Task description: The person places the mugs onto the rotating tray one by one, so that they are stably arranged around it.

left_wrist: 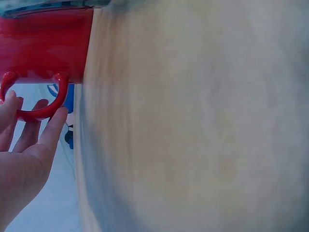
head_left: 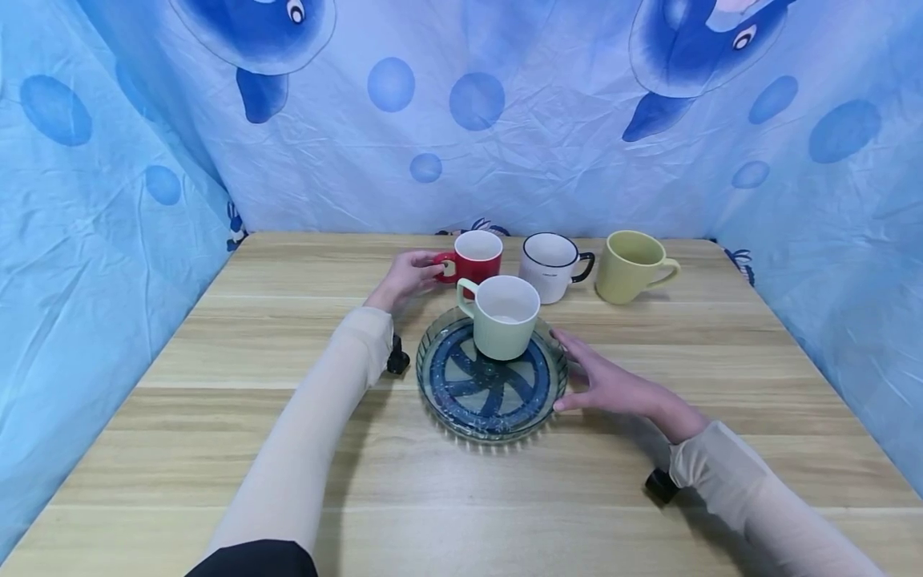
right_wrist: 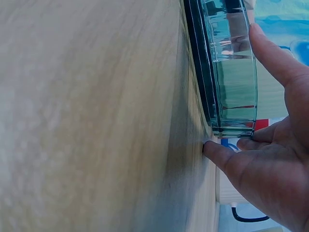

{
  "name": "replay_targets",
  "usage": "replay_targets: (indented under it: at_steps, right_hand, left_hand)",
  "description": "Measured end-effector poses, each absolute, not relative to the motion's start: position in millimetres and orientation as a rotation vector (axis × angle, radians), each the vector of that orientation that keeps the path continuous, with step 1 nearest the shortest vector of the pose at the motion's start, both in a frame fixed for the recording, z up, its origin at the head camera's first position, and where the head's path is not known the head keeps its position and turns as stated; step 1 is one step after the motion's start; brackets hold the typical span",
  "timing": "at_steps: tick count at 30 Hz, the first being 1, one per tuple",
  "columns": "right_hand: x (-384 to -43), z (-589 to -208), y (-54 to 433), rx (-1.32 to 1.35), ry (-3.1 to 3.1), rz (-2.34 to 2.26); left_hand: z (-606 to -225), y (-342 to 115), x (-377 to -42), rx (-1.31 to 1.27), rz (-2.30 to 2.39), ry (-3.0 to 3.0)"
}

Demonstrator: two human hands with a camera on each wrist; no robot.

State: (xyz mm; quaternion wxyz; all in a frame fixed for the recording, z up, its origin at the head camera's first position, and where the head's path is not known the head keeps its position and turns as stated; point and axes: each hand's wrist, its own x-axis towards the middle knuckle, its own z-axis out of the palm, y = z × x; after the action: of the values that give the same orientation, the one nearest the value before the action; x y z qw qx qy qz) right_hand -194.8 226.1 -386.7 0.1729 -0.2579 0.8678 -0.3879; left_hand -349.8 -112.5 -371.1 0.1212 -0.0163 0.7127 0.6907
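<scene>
My left hand [head_left: 407, 276] is at the handle of a red mug [head_left: 486, 260], its thumb and fingers about the loop in the left wrist view. A round blue-green glass dish [head_left: 493, 401] with a swirl pattern lies in front of the mugs. Inside it, toward the back, stands a pale green mug [head_left: 503, 320], upright, with its handle to the left. My right hand [head_left: 613, 385] is spread at the right side of the dish, thumb at the near rim and fingers toward the back. In the right wrist view the thumb meets the glass wall [right_wrist: 236, 92].
Right of the red mug stand a white mug [head_left: 550, 272] with a dark rim and black handle, and a yellow-green mug [head_left: 629, 272]. They stand near the back edge of the wooden table [head_left: 447, 513]. A blue patterned curtain [head_left: 461, 184] hangs behind and at both sides.
</scene>
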Motion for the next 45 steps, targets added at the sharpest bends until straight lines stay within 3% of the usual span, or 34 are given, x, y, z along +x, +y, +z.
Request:
replay_targets:
  at_steps: [20, 45]
  right_hand:
    - [-195.9, -388.5, 223.6, -0.806, 2.432, -1.123]
    - [-193.8, -387.6, 225.5, -0.718, 2.458, -1.129]
  left_hand:
    - [-378.5, -111.4, -351.5, 0.087, 2.153, 2.111]
    - [-366.4, -126.7, -332.4, 0.037, 2.144, 2.320]
